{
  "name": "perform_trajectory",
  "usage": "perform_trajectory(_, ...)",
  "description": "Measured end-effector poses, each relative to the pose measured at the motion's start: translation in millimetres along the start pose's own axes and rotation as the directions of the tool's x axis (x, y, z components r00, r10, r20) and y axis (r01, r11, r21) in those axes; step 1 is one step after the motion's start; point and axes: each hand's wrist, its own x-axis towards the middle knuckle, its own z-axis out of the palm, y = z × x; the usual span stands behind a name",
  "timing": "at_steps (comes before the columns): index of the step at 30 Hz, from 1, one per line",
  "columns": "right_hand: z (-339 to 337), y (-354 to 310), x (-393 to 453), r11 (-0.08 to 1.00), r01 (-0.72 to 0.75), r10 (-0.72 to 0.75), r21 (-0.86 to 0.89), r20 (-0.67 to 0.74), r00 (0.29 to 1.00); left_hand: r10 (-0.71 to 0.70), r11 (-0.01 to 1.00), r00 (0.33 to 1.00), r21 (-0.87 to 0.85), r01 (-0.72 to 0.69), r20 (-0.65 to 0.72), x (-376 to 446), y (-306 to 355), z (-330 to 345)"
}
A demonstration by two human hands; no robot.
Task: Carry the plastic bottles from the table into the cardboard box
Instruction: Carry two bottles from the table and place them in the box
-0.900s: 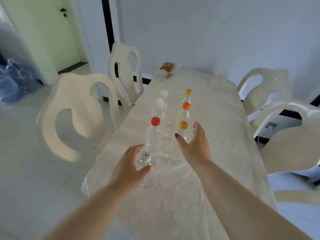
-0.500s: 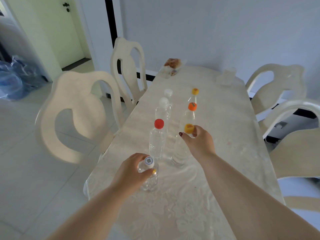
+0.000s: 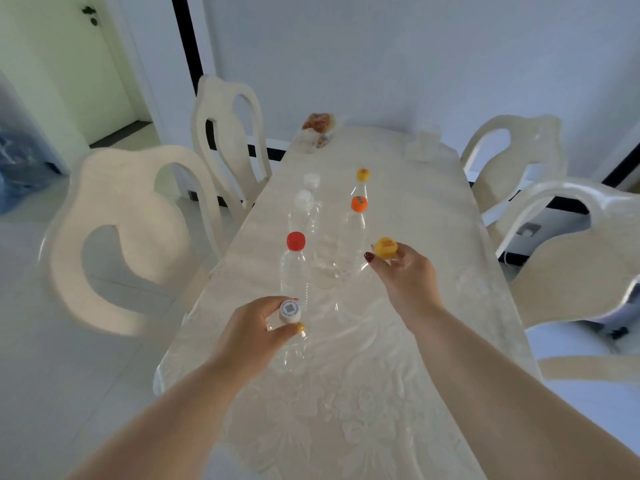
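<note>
You have one head view, looking forward and down along the desk (image 3: 433, 237) from its near end, close above your hands, with the far wall and chairs (image 3: 114, 237) in frame

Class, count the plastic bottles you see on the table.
7: white-capped bottle in left hand, yellow-capped bottle in right hand; red-capped, two clear-capped, orange-capped, far yellow-capped stand behind.

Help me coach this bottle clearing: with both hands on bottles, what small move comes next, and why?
Probably lift both straight up. The left hand has a grip on the clear plastic bottle with the white printed cap, the right hand on the yellow-capped clear bottle; neighbouring bottles stand close, and no cardboard box is visible.
</note>
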Motion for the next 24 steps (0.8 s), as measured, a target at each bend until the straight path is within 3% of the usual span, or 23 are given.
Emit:
perform_trajectory(5,-53.5,-17.9,-35.3,1.0,0.03,-0.03,0.002,-0.087,0.996,0.153,0.987,0.982,0.032,-0.157,0.109,-0.6,44.8,2.1)
perform_trajectory(10,-139.2,-30.8,-90.6,1.0,-0.008,0.008,-0.003,-0.24,0.971,0.282,0.955,0.918,0.01,-0.297,0.28,-2.4,111.2,34.0)
perform_trajectory(15,-242.2,-31.1,-147.8,0.996,-0.068,0.085,0.061,-0.356,0.931,0.371,0.922,0.838,-0.055,-0.383,0.401,-20.1,179.4,100.1)
perform_trajectory(20,-363.0,-16.1,-200.6,0.995,-0.1,0.091,0.006,-0.473,0.876,0.505,0.844,0.696,-0.122,-0.523,0.51,-56.0,253.0,197.2)
perform_trajectory(24,-457.9,-1.5,-228.0,0.992,-0.109,0.062,-0.065,-0.501,0.863,0.555,0.804,0.626,-0.159,-0.574,0.548,-86.2,308.6,278.2)
